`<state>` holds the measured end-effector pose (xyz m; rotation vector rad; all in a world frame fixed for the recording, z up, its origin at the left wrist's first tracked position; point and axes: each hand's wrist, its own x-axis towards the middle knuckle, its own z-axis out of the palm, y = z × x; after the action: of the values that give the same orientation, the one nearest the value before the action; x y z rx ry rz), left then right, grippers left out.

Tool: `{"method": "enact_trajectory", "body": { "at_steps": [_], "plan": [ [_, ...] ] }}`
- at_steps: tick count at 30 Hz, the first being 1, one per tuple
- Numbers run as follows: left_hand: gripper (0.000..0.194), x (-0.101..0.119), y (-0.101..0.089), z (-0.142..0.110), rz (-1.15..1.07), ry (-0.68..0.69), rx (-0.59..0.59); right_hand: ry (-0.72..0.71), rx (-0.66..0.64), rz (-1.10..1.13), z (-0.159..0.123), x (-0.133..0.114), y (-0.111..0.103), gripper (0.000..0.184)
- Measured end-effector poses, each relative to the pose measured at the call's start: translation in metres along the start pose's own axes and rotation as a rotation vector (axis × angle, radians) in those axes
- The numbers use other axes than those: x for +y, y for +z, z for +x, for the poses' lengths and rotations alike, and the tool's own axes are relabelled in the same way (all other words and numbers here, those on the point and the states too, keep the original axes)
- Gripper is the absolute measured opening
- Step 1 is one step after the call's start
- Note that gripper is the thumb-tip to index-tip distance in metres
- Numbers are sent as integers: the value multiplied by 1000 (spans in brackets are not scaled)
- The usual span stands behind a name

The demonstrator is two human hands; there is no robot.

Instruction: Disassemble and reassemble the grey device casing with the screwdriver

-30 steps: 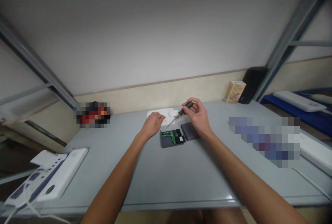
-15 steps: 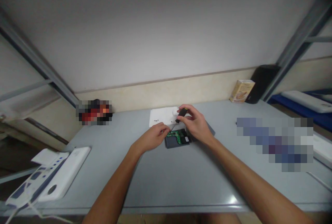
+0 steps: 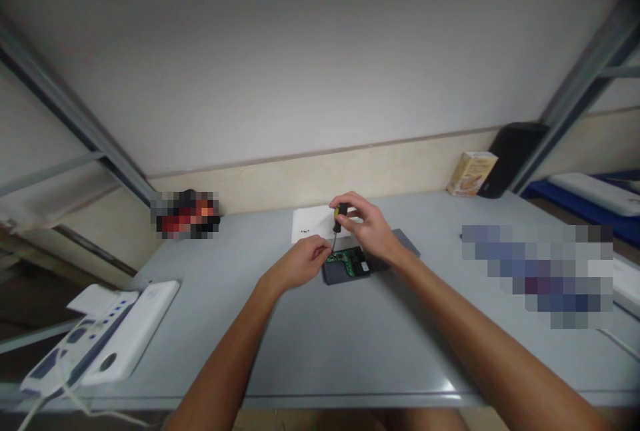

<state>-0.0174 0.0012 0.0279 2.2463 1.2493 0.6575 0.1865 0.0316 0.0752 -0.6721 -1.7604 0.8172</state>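
Green circuit board [image 3: 342,258] sits in a dark grey case [image 3: 335,274], which lies on the desk [image 3: 300,344] btwn our two hands, near the middle of our view. Our right hand [image 3: 369,226] is closed round the handle of a black-and-yellow screwdriver [image 3: 339,218], thumb & fingers on the grip; the tool stands nearly upright, slightly tilted, w/ its shaft down to the board's upper L corner. Our left hand [image 3: 299,262] is at that same corner, thumb & index bunched close beside the shaft's lower end; we can't tell if they pinch anything or touch the tip. Hands are near each other but apart.

Just R of the case, partly under our right hand, lies a dark grey panel [image 3: 407,244]. Behind the case is a white sheet [image 3: 313,216] w/ a few tiny dark bits [image 3: 305,231] on its L part; too small for us to ID.

Further out, back R: a yellow box [image 3: 472,174] next to a tall black object [image 3: 515,159], leaning. Far L, nr the front edge, we've got a white power strip [image 3: 80,341] w/ cables, beside a flat white device [image 3: 133,331]. Back L, a pixelated red-and-black item [image 3: 186,216]; on the R, a pixelated bluish item [image 3: 540,274], details n/a.
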Motion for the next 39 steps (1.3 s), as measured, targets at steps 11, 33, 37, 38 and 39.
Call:
{"method": "enact_trajectory", "body": {
  "at_steps": [11, 33, 37, 38, 39],
  "plan": [
    [23, 0, 0, 0, -6, 29, -9, 46, -31, 158, -2, 0, 8, 22],
    [27, -1, 1, -1, -10, -3, -9, -17, 39, 98, -4, 0, -2, 18],
    [27, 0, 0, -1, -16, -10, -15, 26, 9, 202, -6, 4, -3, 22],
    [27, 0, 0, -1, -16, -11, -16, 15, 33, 179, -6, 6, -3, 21],
    [27, 0, 0, -1, -16, -11, -17, 3, 61, 143, -6, 7, -3, 20]
  ]
}}
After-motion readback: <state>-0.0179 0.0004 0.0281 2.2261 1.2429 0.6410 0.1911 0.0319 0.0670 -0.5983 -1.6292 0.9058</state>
